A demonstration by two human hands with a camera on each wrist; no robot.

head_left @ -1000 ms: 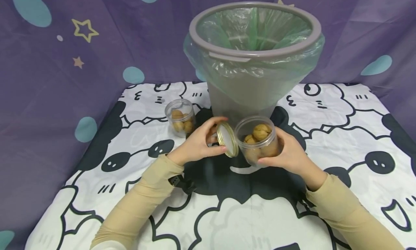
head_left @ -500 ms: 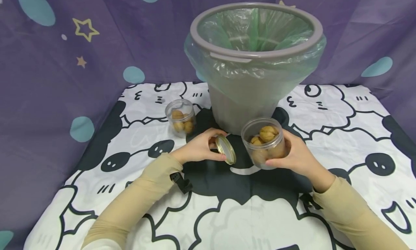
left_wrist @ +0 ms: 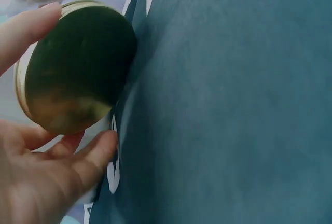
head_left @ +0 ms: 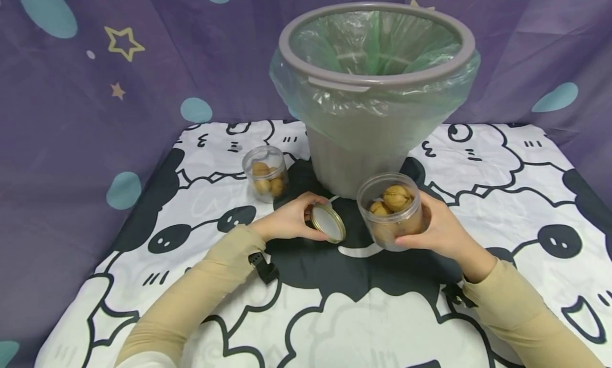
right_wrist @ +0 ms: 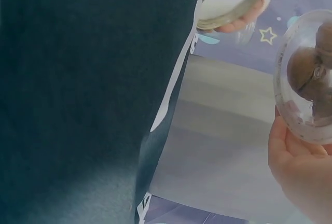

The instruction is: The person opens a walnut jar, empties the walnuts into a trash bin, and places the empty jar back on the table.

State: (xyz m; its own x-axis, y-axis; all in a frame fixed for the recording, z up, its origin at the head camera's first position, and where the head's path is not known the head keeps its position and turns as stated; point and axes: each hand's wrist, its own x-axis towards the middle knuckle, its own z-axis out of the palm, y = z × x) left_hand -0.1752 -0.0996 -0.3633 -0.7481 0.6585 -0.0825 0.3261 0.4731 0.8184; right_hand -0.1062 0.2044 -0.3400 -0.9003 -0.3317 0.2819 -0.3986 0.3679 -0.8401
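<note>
My left hand [head_left: 292,217] pinches a gold-rimmed jar lid [head_left: 328,223] by its edge, thumb on one side and fingers on the other. The lid tilts, its pale inner side facing up; its shiny gold outer face shows in the left wrist view. To the right, my right hand [head_left: 437,227] grips a clear plastic jar [head_left: 392,227] around its side. Walnuts [head_left: 397,198] lie inside this uncovered jar, which leans slightly left. The lid and jar are apart. In the right wrist view the jar's base [right_wrist: 282,79] shows with walnuts against it.
A grey trash bin [head_left: 356,161] lined with a green plastic bag [head_left: 382,100] stands behind the hands. Left of it, a second clear jar [head_left: 265,171] without a lid holds several walnuts. A cartoon-print cloth [head_left: 363,331] covers the table; a purple curtain [head_left: 143,81] hangs behind.
The lid has moved down, away from the jar, and its inner side has turned more upward. The right hand has shifted the jar right and slightly toward me, widening the gap.
</note>
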